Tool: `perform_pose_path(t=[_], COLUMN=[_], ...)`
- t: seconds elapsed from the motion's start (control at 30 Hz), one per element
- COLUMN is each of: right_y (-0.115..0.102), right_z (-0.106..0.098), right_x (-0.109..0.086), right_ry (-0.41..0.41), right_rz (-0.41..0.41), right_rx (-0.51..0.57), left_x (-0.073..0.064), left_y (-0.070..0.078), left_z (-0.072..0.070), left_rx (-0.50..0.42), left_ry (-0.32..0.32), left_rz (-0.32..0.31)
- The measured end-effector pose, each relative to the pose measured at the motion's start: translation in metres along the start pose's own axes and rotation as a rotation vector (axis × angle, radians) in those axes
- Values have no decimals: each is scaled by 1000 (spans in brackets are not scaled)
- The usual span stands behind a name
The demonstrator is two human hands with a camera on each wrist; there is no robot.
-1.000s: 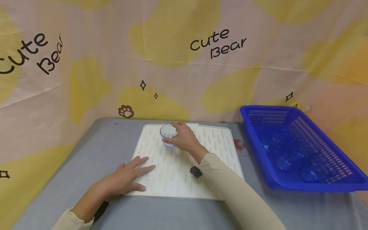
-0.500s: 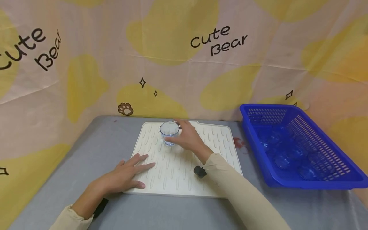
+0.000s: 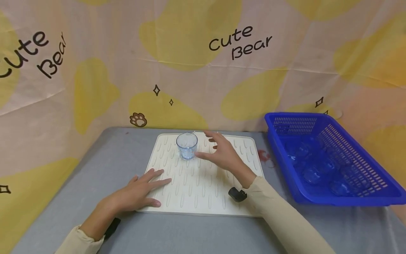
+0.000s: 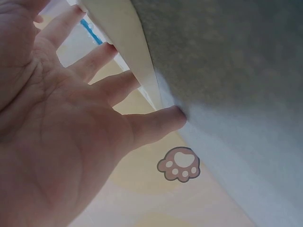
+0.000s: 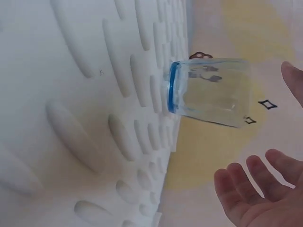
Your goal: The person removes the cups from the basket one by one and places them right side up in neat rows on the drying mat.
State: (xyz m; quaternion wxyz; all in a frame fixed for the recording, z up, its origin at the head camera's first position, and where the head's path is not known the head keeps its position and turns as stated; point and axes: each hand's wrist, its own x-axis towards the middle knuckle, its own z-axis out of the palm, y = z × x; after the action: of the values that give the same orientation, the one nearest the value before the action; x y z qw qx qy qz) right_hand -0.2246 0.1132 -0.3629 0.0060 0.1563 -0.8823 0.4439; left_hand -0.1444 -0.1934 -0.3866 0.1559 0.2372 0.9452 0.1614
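A clear, bluish drinking glass [image 3: 187,146] stands upright, rim up, on the far left part of a white ridged drying mat [image 3: 190,197]. Just right of the glass is my right hand [image 3: 223,153], fingers and thumb spread apart with nothing between them. The right wrist view shows a gap between these fingers [image 5: 260,177] and the glass [image 5: 210,92]. My left hand [image 3: 136,194] lies with spread fingers over the mat's front left corner. In the left wrist view its fingertips [image 4: 175,118] rest along the mat's edge.
At the right stands a blue plastic basket [image 3: 299,190] with slotted sides, holding several clear glasses [image 3: 312,174]. A grey cloth [image 3: 104,169] covers the table. Behind it hangs a patterned curtain [image 3: 184,46].
My right hand has let go of the glass and drawn back to the right, fingers opening. The glass stays standing on the mat. My left hand has kept its place.
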Motion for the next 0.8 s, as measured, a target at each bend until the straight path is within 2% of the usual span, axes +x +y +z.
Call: perform_pose_path(t=[0.1, 0.3, 0.4, 0.53, 0.73, 0.8], right_y=[1, -4, -7, -6, -2, 0], right_z=[-6, -20, -26, -37, -58, -65], right_x=[-13, -31, -41, -60, -86, -95], right_ry=[-27, -46, -49, -44, -12, -7], right_rz=[4, -8, -15, -32, -119, -124], right_rx=[-9, -77, -106, -136, -174, -194], left_x=[2, 2, 0, 0, -1, -1], left_y=[1, -3, -5, -4, -5, -5], left_z=[2, 3, 2, 2, 1, 1], left_rx=[-3, 10, 7, -2, -18, -19], left_ry=[-8, 31, 41, 28, 20, 15], left_rz=[5, 58, 64, 52, 40, 36])
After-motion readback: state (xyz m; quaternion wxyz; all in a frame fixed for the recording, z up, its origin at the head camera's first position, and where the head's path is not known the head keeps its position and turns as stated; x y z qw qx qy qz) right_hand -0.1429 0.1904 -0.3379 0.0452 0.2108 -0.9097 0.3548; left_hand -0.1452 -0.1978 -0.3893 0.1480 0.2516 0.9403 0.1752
